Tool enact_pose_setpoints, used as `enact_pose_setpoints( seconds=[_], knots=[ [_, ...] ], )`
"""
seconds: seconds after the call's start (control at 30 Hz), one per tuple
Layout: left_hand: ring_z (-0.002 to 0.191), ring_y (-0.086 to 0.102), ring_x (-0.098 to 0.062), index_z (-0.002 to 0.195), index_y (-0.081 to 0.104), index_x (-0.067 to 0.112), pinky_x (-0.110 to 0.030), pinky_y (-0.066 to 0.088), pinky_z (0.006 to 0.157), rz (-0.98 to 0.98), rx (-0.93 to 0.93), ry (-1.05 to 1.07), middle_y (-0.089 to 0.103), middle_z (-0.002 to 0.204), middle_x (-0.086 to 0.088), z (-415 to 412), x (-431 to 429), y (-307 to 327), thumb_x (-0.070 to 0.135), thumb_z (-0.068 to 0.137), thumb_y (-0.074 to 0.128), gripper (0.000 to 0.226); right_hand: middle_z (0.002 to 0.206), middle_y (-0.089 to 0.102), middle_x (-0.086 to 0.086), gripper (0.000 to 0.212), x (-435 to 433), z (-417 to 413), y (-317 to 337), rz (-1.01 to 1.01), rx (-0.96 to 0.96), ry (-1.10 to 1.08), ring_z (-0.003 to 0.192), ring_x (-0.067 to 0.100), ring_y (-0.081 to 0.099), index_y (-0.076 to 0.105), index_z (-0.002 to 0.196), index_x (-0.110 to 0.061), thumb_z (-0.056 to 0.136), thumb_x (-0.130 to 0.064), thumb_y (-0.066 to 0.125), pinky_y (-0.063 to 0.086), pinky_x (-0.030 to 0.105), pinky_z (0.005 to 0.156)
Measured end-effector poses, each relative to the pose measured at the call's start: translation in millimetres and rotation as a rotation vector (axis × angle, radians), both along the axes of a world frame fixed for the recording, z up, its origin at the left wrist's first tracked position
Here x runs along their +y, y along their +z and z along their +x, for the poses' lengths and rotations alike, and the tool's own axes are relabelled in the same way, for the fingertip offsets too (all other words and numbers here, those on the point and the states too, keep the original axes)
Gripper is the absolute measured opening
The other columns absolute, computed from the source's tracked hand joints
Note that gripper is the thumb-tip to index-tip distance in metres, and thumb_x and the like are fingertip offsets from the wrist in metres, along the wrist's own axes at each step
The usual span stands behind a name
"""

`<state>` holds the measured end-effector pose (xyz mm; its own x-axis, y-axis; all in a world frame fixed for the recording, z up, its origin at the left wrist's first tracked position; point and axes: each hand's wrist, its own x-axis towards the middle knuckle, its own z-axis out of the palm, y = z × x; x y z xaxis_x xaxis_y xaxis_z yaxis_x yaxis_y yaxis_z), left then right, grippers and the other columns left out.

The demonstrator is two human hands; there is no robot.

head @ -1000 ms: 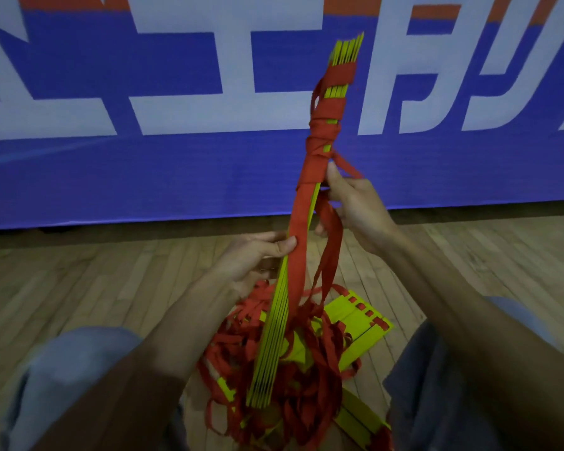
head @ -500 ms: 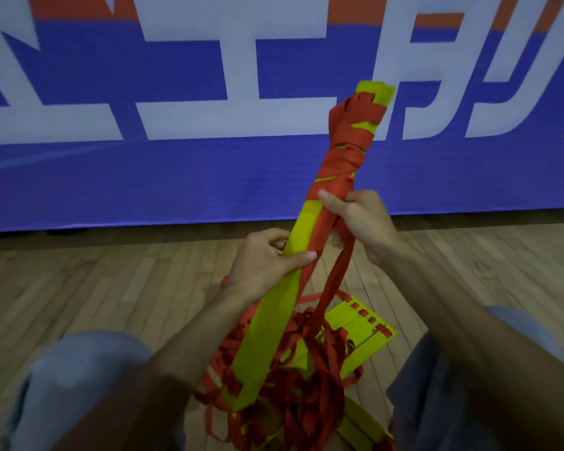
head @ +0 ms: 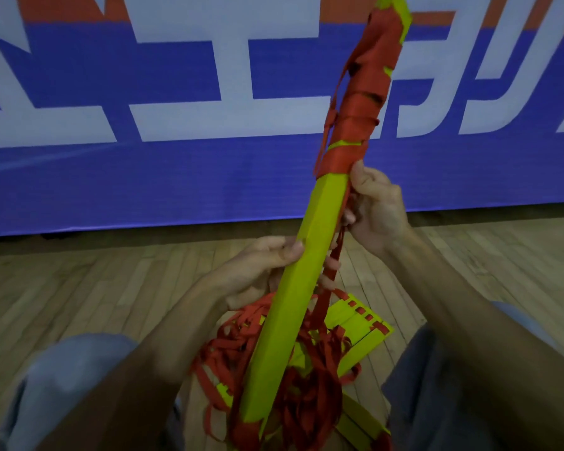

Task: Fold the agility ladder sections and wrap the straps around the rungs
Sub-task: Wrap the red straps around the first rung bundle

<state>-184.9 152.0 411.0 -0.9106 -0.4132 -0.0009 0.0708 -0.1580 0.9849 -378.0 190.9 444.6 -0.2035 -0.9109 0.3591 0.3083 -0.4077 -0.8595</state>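
Observation:
A stacked bundle of yellow ladder rungs (head: pixel 293 288) stands tilted, its top leaning up and to the right. Red strap (head: pixel 362 102) is wound around its upper part. My left hand (head: pixel 258 271) grips the bundle at mid-length, thumb on the left edge and fingertips showing on the right. My right hand (head: pixel 376 206) holds the bundle's right side just under the wrapped part, fingers closed on the red strap that hangs down there. A loose tangle of red straps (head: pixel 306 385) lies on the floor under the bundle.
More yellow rungs (head: pixel 362 330) lie flat on the wooden floor (head: pixel 79 288) between my knees (head: pixel 72 369). A blue banner with white letters (head: pixel 144 125) stands close in front.
The bundle has been raised and its wrapped top now reaches the frame's upper edge. One more turn of strap sits lower on the rungs. Both hands have shifted along the bundle.

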Motion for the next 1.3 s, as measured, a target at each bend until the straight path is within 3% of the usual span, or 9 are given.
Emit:
enact_pose_setpoints(
  seconds=[0.1,0.17,0.33,0.47,0.63,0.77,0.9,1.03,1.3],
  knots=[
    [0.091,0.072,-0.031,0.115,0.065,0.005,-0.038,0.06,0.071,0.061,0.018,0.007,0.07,0.107,-0.02,-3.4,4.5,0.0,0.042,0.065,0.085,0.065,0.066,0.057,0.02,0.063,-2.2,0.7,-1.7,-0.008,0.015,0.026,0.035,0.013,0.045,0.064,0.074,-0.004,0.054,-0.059,0.085,0.032,0.017,0.036],
    [0.088,0.072,-0.031,0.104,0.072,0.009,-0.039,0.06,0.072,0.04,0.013,0.066,0.072,0.103,-0.019,-6.1,4.6,-4.3,0.042,0.062,0.087,0.056,0.063,0.06,0.019,0.062,-3.0,1.6,-2.6,-0.008,-0.005,0.03,0.038,0.016,0.05,0.069,0.072,-0.006,0.048,-0.06,0.087,0.032,0.017,0.035],
    [0.083,0.072,-0.029,0.099,0.071,0.003,-0.047,0.058,0.075,-0.007,-0.012,0.236,0.073,0.098,-0.019,-5.5,3.3,-3.8,0.017,0.077,0.073,0.026,0.082,0.052,0.045,0.077,-1.8,5.2,-0.2,-0.002,0.15,-0.126,0.054,0.03,0.053,0.059,0.093,0.017,0.074,-0.056,0.072,0.038,0.028,0.043],
    [0.087,0.071,-0.031,0.099,0.072,0.001,-0.04,0.059,0.07,-0.069,-0.045,0.397,0.072,0.097,-0.02,-2.3,2.1,-2.9,0.02,0.07,0.074,0.034,0.069,0.057,0.037,0.056,-1.1,7.3,-1.5,0.043,0.407,-0.222,0.038,0.027,0.055,0.058,0.087,0.011,0.097,-0.043,0.046,0.044,0.027,0.039],
    [0.084,0.073,-0.025,0.099,0.075,0.012,-0.03,0.057,0.067,-0.146,-0.101,0.559,0.076,0.088,-0.01,-7.8,5.9,-2.0,0.015,0.076,0.078,0.023,0.055,0.065,0.012,0.04,-1.1,13.6,-1.3,0.149,0.542,-0.304,0.043,0.03,0.064,0.065,0.086,-0.004,0.097,-0.04,0.054,0.05,0.03,0.043],
    [0.069,0.07,-0.006,0.091,0.077,0.028,-0.022,0.055,0.064,-0.498,-0.216,0.755,0.075,0.075,0.008,-13.7,4.1,-10.6,0.024,0.074,0.083,0.019,0.062,0.068,0.02,0.04,-4.9,16.2,-6.2,0.268,0.552,-0.296,0.053,0.037,0.068,0.066,0.086,0.001,0.098,-0.035,0.054,0.059,0.052,0.056],
    [0.068,0.067,-0.005,0.084,0.074,0.031,-0.029,0.054,0.066,-0.711,-0.344,0.84,0.072,0.072,0.009,-16.9,2.3,-18.1,0.038,0.068,0.085,0.021,0.063,0.069,0.02,0.035,-5.4,17.0,-10.7,0.345,0.546,-0.302,0.054,0.036,0.068,0.069,0.084,-0.001,0.091,-0.035,0.065,0.06,0.049,0.058],
    [0.069,0.067,-0.007,0.074,0.062,0.039,-0.035,0.057,0.07,-0.64,-0.371,0.839,0.07,0.072,0.009,-20.0,6.7,-20.9,0.036,0.064,0.088,0.028,0.058,0.069,0.014,0.033,-4.9,19.0,-11.8,0.37,0.602,-0.331,0.045,0.027,0.066,0.072,0.079,-0.003,0.085,-0.035,0.073,0.056,0.034,0.046],
    [0.102,0.066,-0.012,0.118,0.062,0.023,-0.032,0.057,0.086,-0.309,-0.21,0.577,0.068,0.113,0.002,-19.3,4.6,-3.7,0.037,0.078,0.079,0.046,0.061,0.059,0.014,0.026,-3.6,16.2,-1.8,0.162,0.395,-0.355,0.042,0.023,0.05,0.068,0.077,0.001,0.086,-0.023,0.072,0.038,0.028,0.039]
  ],
)
